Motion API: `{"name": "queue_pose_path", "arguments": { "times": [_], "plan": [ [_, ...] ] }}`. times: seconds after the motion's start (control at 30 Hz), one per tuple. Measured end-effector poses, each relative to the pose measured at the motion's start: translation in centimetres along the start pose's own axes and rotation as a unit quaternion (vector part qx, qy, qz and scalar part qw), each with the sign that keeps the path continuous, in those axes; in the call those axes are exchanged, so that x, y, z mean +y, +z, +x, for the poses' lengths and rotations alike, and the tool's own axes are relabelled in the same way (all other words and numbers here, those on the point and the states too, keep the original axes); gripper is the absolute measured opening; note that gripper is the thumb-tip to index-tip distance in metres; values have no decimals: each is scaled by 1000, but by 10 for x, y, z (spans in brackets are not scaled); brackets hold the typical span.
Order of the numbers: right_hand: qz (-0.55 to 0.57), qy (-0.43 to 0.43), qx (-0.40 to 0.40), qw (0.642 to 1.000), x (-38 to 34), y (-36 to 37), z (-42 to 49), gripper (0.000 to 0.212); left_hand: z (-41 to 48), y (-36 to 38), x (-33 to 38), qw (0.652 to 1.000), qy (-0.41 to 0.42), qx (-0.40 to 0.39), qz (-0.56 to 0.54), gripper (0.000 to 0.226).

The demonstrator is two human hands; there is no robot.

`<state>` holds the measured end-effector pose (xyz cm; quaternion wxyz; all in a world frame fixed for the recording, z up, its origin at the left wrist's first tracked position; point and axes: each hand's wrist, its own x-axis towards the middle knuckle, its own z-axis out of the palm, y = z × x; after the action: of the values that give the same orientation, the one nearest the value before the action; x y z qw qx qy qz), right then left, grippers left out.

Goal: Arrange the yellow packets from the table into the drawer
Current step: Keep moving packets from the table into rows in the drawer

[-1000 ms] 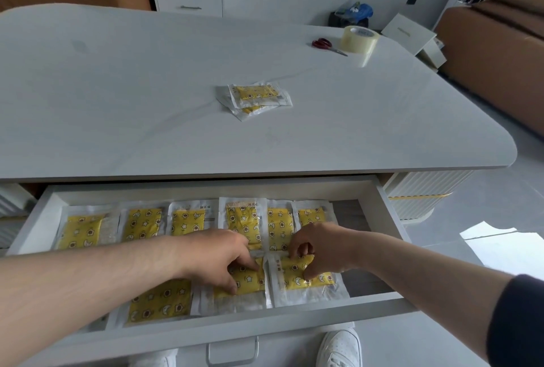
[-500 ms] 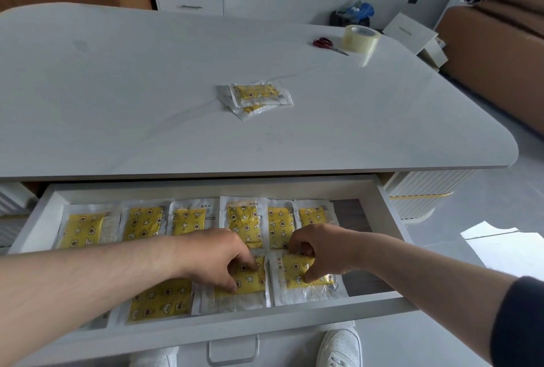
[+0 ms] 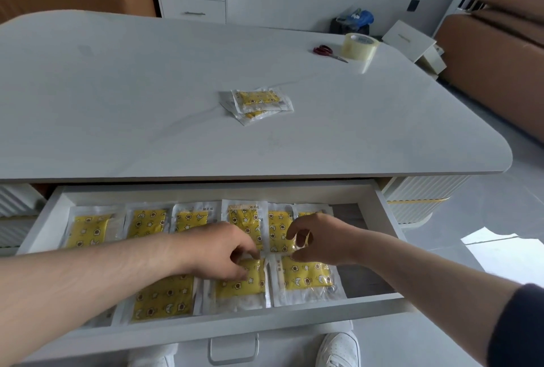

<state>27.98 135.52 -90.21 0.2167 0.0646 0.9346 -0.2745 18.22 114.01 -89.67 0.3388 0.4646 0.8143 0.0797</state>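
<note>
We look down into an open drawer (image 3: 385,213) lined with yellow packets. Our left hand (image 3: 217,252) presses its curled fingertips onto a front-row packet (image 3: 244,284), touching but not clasping it. Our right hand (image 3: 318,238) hovers just right of it, its grip loosely open and empty, above another packet (image 3: 306,277). Beyond both hands, two stacked packets (image 3: 259,103) wait on the counter (image 3: 117,96).

We see both hands inside the open drawer (image 3: 385,210): left hand (image 3: 219,250) pressing a front-row yellow packet (image 3: 241,285), right hand (image 3: 316,238) apparently lifted just clear of its neighbour (image 3: 306,278). A small packet stack (image 3: 259,103) sits on the counter (image 3: 132,96).
</note>
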Motion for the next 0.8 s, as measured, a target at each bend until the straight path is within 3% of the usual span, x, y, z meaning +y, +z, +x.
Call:
{"name": "queue_pose_path", "arguments": {
  "times": [0.23,0.37,0.53,0.8],
  "plan": [
    [10,15,0,1000,-28,-21,-11,28,-22,-26,1,983,-36,122,-133,17],
    [18,13,14,1000,-46,-38,-18,19,-34,-56,4,943,-38,222,-245,7],
    [35,-21,16,999,-68,-72,-28,17,-41,-90,17,892,-23,251,-376,9],
    [191,-72,191,960,-71,-109,-13,8,-10,-146,1,837,-31,389,-383,8]
  ]
}}
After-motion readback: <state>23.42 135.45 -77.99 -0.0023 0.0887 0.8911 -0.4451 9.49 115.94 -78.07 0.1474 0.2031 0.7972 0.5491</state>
